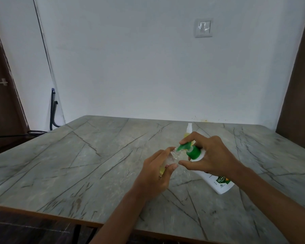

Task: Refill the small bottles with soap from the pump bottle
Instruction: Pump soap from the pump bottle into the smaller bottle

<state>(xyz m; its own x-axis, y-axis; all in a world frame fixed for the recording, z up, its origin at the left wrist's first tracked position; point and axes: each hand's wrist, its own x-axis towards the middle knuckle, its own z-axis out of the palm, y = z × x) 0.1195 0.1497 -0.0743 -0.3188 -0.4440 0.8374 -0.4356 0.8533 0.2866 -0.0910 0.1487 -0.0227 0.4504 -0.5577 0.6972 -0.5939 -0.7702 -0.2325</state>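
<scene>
Head view, looking down on a grey, dark-veined table [95,164] set against a pale wall [148,67]. Just right of the frame's centre I saw two bare hands meeting above the tabletop. The left hand [153,175] was curled round a small clear bottle [171,158], gripping it at a tilt with its mouth pointing right. The right hand [209,155] gripped the white pump bottle [214,179] near its neck, with the forefinger lying on top of the green pump head [184,147] and the thumb below. That bottle leaned toward the left, its base resting on the table at lower right of centre. The green spout met the small bottle's mouth. Behind the hands, nearer the table's far edge, a second small bottle [190,130] with a white cap and yellowish contents stood upright. A wall switch [203,27] sat at upper right.
</scene>
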